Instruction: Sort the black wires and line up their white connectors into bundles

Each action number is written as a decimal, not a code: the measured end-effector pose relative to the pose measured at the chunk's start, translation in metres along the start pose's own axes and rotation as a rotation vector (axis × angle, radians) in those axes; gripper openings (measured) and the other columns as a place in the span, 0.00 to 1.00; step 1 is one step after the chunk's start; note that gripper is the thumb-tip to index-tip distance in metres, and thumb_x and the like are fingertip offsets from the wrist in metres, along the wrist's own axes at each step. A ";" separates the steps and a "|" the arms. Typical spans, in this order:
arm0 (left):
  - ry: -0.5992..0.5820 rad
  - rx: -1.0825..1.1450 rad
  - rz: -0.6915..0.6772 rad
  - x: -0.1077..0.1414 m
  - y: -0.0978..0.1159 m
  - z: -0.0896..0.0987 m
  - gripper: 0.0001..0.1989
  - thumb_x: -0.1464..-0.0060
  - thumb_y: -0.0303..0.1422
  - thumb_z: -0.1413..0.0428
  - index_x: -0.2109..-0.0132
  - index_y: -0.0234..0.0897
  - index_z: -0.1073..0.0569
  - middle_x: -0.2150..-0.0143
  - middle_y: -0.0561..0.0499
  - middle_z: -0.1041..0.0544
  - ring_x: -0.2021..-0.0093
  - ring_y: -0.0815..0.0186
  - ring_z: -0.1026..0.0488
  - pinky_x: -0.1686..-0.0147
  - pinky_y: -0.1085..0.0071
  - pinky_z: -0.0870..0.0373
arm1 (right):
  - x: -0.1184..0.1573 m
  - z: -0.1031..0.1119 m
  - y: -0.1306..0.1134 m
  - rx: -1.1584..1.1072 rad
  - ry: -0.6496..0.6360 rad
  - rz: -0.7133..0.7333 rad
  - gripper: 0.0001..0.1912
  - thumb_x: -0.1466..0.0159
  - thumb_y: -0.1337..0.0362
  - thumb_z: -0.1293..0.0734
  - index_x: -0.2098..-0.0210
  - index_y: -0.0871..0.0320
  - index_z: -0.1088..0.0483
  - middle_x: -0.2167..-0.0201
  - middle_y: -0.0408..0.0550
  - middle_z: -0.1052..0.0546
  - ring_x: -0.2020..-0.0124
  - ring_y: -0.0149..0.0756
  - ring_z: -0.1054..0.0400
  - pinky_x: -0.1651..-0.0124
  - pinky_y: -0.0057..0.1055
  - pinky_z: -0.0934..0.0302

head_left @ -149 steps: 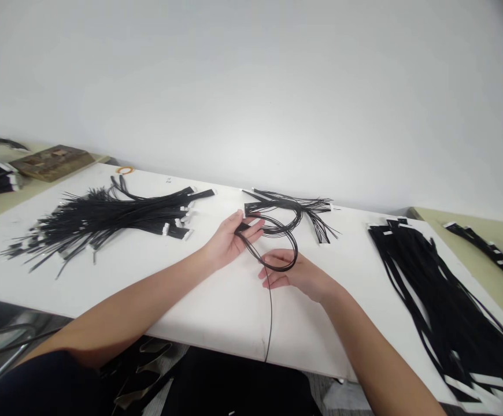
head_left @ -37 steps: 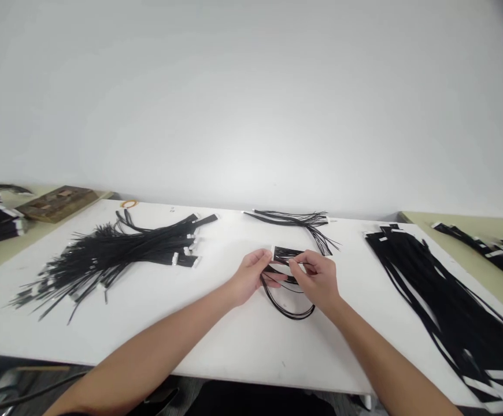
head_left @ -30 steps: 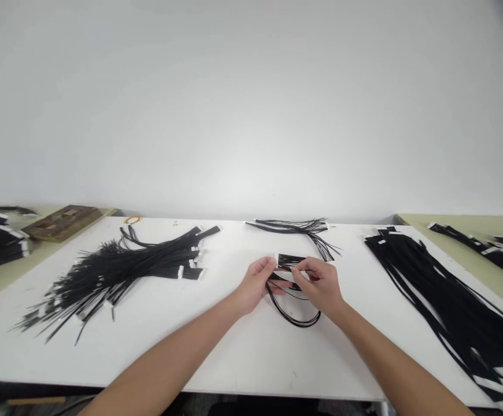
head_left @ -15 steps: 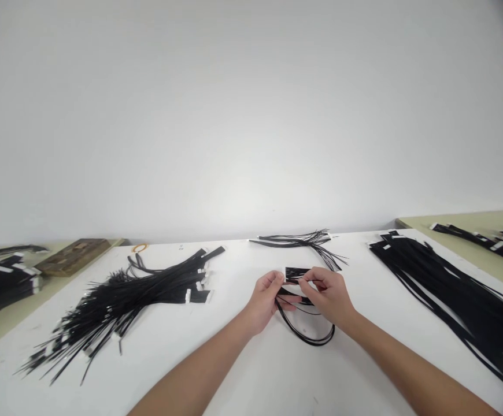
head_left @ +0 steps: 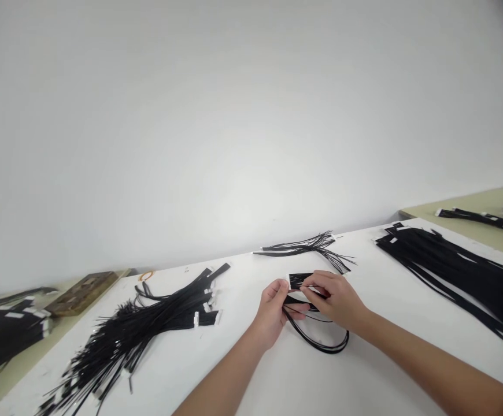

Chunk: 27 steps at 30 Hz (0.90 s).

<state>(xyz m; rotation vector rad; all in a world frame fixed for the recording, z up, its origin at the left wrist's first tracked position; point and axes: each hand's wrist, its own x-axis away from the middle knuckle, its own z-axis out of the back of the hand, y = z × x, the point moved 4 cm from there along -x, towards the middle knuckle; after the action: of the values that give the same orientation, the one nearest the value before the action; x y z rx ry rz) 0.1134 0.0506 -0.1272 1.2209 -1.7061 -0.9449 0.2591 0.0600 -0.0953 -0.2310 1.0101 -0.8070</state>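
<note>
Between my two hands is a black wire harness [head_left: 300,281] with a white connector [head_left: 289,281] at its left end. My left hand [head_left: 276,306] pinches it by that connector, thumb on top, with its other fingers behind the wires. My right hand [head_left: 332,294] is closed with thumb and forefinger on the black wires just right of the connector. Below the hands, the rest of the wires hang in a loop [head_left: 321,346] over the white table. My fingers cover part of the wires and the harness's right end.
A heap of black wire harnesses [head_left: 147,329] with white connectors lies to the left. More long black harnesses [head_left: 455,271] lie on the right. Behind my hands are loose black wires [head_left: 303,247]. A wooden block [head_left: 82,293] and an orange ring [head_left: 146,276] are at the back left.
The camera view has tilted and shifted, so the table appears rotated. Both hands keep hold of the harness, with little visible change in grip.
</note>
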 end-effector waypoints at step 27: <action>0.006 -0.231 -0.071 -0.005 0.003 0.002 0.17 0.47 0.47 0.48 0.63 0.38 0.39 0.73 0.55 0.28 0.77 0.65 0.25 0.77 0.73 0.31 | 0.004 -0.002 0.005 0.333 0.106 0.174 0.08 0.38 0.58 0.37 0.64 0.56 0.31 0.72 0.44 0.29 0.74 0.29 0.38 0.74 0.27 0.52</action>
<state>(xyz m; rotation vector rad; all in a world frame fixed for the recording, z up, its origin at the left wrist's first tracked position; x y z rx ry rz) 0.1112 0.0563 -0.1262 1.1347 -1.5097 -1.1449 0.2608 0.0617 -0.1017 0.1847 0.9633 -0.8203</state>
